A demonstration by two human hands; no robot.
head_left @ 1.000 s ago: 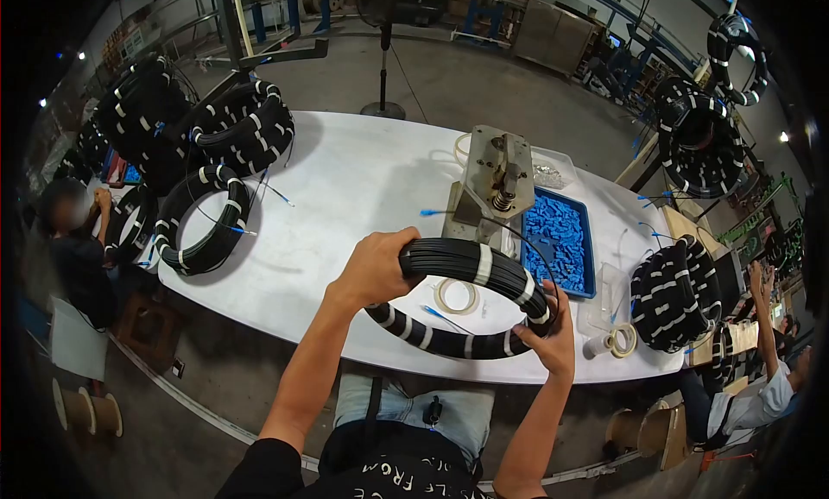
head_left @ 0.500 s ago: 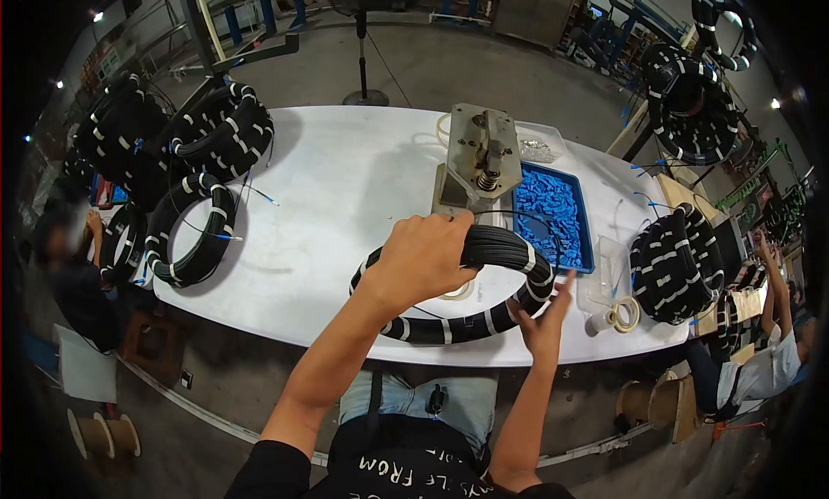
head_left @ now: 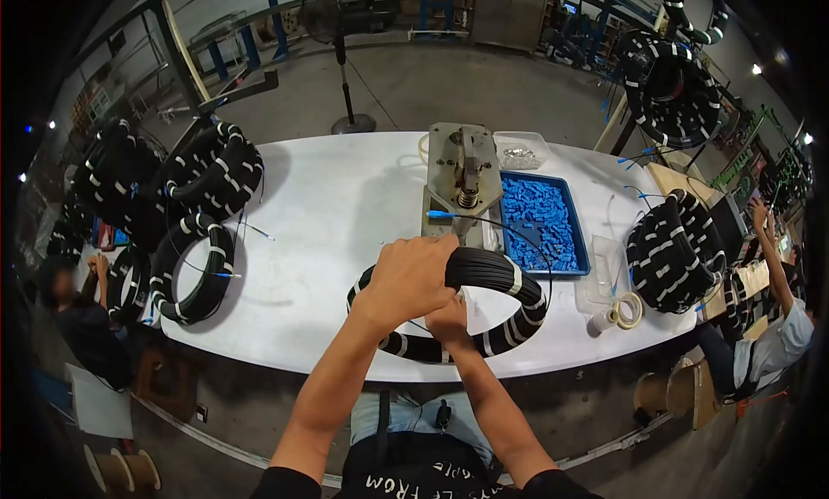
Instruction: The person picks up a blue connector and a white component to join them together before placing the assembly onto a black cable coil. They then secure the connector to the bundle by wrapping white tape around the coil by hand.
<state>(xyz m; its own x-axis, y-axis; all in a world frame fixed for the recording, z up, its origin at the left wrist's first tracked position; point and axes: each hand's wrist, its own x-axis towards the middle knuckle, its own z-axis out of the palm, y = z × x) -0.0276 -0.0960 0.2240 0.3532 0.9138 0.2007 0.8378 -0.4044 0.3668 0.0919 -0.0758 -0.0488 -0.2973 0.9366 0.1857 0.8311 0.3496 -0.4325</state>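
Observation:
A coil of black cable, bound with white bands, leans tilted on the white table in front of me. My left hand is wrapped over its upper rim. Through the ring's opening reaches my right hand, right under the left one; it looks closed, but its fingertips and whatever they hold are hidden. One loose cable end arcs up from the coil's right side, ending in a blue connector in front of a metal press.
Right of the press stand a blue tray of small blue parts and a clear box. Tape rolls lie near the right edge. More coils rest left and right. People sit at both sides.
My right hand has left the coil's right side and moved left into the ring, beneath my left hand. The blue-tipped cable end now shows before the press. The view has shifted slightly.

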